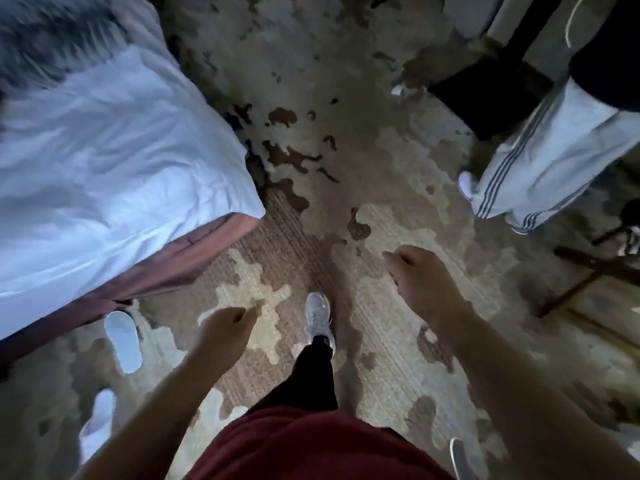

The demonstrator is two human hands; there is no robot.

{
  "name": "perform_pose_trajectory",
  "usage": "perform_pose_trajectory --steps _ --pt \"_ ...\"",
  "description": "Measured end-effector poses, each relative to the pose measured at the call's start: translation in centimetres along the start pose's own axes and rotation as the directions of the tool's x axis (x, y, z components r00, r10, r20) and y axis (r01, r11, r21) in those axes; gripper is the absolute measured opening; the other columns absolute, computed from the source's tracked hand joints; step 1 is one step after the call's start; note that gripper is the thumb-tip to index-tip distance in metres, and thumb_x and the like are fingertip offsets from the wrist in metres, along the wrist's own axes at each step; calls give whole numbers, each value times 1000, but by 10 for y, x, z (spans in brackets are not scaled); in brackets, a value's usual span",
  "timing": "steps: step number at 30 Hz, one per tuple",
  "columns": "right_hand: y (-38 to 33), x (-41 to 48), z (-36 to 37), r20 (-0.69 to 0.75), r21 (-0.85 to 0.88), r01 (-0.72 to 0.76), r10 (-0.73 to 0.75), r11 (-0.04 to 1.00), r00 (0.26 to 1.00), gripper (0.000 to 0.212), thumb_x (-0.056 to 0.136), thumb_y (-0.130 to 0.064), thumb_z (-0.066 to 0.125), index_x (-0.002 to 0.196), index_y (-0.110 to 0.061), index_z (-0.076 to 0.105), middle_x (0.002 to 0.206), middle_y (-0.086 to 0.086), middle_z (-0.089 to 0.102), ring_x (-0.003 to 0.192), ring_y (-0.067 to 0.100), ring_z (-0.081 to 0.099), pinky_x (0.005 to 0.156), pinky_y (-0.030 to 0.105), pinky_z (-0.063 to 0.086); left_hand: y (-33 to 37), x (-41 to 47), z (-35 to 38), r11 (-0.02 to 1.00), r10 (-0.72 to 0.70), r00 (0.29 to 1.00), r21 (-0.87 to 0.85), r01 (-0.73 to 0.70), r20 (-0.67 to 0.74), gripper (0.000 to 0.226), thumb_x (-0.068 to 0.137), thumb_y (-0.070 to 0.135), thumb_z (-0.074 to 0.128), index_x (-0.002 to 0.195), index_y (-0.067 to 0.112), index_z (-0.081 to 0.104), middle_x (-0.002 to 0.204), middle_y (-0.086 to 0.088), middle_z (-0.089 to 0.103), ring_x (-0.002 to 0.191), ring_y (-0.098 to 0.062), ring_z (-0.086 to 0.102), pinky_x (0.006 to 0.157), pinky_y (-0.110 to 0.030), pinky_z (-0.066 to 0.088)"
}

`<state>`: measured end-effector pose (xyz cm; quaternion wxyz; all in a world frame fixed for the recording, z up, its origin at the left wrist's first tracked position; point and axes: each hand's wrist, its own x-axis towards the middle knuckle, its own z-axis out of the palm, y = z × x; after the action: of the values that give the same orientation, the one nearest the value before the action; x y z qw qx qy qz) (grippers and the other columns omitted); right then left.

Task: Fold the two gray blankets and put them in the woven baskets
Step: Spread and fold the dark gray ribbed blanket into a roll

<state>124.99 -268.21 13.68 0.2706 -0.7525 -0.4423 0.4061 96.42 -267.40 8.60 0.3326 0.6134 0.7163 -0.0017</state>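
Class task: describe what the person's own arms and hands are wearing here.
The left hand and right hand show no glove, watch or ring. The left forearm and right forearm are bare, no sleeve in view. The top is red.

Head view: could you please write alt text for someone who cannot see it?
The left hand and right hand hang empty, loosely curled, over a patterned rug. A white-sheeted bed stands left; another person's striped trousers upper right.
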Motion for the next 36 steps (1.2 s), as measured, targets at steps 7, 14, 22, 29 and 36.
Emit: perform_pose_trajectory --steps 7,14,22,29,36 --pt "-104 178 -5 64 31 63 -65 998 996 43 94 -27 53 56 -12 40 44 -4 39 39 8 38 45 22 33 32 161 -28 990 -107 991 -79 114 83 49 97 28 48 51 15 34 48 1 33 47 -14 35 52 -31 23" --pt "-100 287 -63 -33 -35 -175 174 984 984 38 91 -25 57 59 -10 44 52 4 42 53 17 42 57 33 36 218 342 -126 954 127 990 -281 -107 55 46 95 32 47 52 16 45 50 2 45 51 -15 46 50 -25 35" --pt "-132 482 -70 26 -130 -284 290 950 957 40 91 -24 55 54 -13 44 51 4 44 53 19 44 58 33 34 329 536 -210 918 134 989 -370 -145 -56 50 96 36 44 57 4 50 56 -14 52 51 -15 49 52 -26 36" --pt "-324 697 0 409 -243 96 12 965 912 33 93 -23 51 62 -13 48 55 -1 42 48 8 40 52 25 32 268 617 -293 882 -265 951 -438 173 -159 51 98 30 46 49 15 39 49 1 43 48 -10 41 47 -23 28" --pt "-533 805 143 622 -174 516 -313 839 718 37 94 -31 50 61 -16 40 52 -2 35 44 9 33 48 26 29 147 645 -312 611 -646 763 -602 514 -4 46 96 30 48 54 15 38 51 1 40 47 -12 36 51 -27 28"
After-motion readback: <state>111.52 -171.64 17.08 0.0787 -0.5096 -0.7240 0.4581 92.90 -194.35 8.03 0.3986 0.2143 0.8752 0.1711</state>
